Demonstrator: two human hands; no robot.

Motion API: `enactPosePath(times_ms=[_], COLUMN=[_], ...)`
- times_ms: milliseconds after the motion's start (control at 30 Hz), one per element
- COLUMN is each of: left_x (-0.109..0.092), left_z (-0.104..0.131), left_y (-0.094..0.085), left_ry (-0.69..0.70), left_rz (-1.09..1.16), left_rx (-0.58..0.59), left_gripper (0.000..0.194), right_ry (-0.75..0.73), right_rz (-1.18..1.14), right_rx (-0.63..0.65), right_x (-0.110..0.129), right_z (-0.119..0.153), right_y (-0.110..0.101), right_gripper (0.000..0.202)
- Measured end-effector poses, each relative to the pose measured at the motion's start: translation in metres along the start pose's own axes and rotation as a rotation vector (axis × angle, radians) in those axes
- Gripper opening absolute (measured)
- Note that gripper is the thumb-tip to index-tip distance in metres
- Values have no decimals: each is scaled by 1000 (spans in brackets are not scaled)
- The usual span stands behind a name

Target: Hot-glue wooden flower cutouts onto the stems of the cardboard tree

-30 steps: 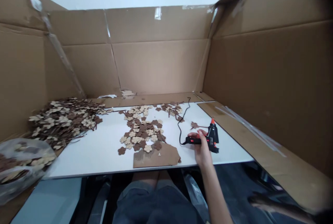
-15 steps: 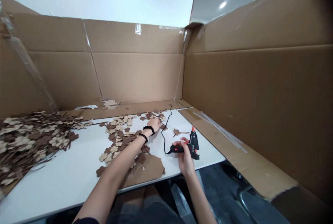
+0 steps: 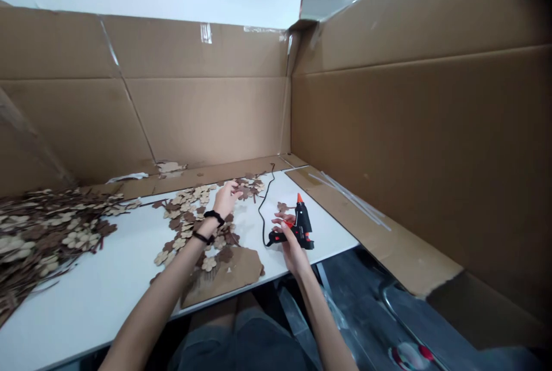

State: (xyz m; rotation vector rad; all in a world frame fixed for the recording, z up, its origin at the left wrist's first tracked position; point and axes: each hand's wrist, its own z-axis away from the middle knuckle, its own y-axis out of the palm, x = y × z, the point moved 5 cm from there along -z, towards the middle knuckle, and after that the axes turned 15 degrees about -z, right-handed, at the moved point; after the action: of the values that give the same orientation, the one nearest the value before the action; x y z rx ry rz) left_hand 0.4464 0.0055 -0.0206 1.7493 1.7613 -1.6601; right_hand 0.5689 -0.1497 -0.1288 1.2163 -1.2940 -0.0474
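My right hand point(image 3: 293, 247) grips a black hot glue gun point(image 3: 303, 220) by its handle, with the orange nozzle tilted up and away from me. A black cord point(image 3: 263, 213) runs from the handle to the back of the table. My left hand point(image 3: 226, 199), its thumb and fingers apart, is over the scattered brown and beige flower cutouts point(image 3: 177, 215). Its fingertips are beside a small cluster of cutouts point(image 3: 250, 188) at the back. Behind the glue gun lies a brown flower with a stem point(image 3: 282, 207), partly hidden by my right fingers.
A large heap of flowers and brown stems point(image 3: 47, 233) covers the left of the white table point(image 3: 95, 296). A flat cardboard piece point(image 3: 237, 272) lies at the front edge. Clear glue sticks point(image 3: 351, 201) rest on cardboard at the right. Tall cardboard walls point(image 3: 207, 118) stand behind and to the right.
My left hand has moved left from beside the cord towards the flower cutouts, and its fingers have spread. The right hand still holds the glue gun. The whole view has shifted somewhat.
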Motion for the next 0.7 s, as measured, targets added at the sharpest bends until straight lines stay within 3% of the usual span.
enactPosePath(times_ms=[67, 167, 333, 467, 700], left_x=[18, 42, 67, 80, 81], left_z=[10, 49, 111, 121, 125], left_y=[-19, -42, -46, -41, -40], left_ry=[-18, -128, -303, -335, -345], left_rz=[-36, 50, 170, 155, 154], left_rx=[2, -56, -255, -330, -237], left_gripper=[22, 24, 27, 26, 27], right_ry=[2, 21, -20, 28, 16], right_rz=[133, 321, 449, 539, 733], right_rx=[119, 310, 670, 677, 780], right_x=[-3, -14, -36, -44, -50], right_z=[6, 18, 38, 39, 43], right_y=[14, 44, 84, 78, 77], right_gripper=[20, 19, 15, 9, 4])
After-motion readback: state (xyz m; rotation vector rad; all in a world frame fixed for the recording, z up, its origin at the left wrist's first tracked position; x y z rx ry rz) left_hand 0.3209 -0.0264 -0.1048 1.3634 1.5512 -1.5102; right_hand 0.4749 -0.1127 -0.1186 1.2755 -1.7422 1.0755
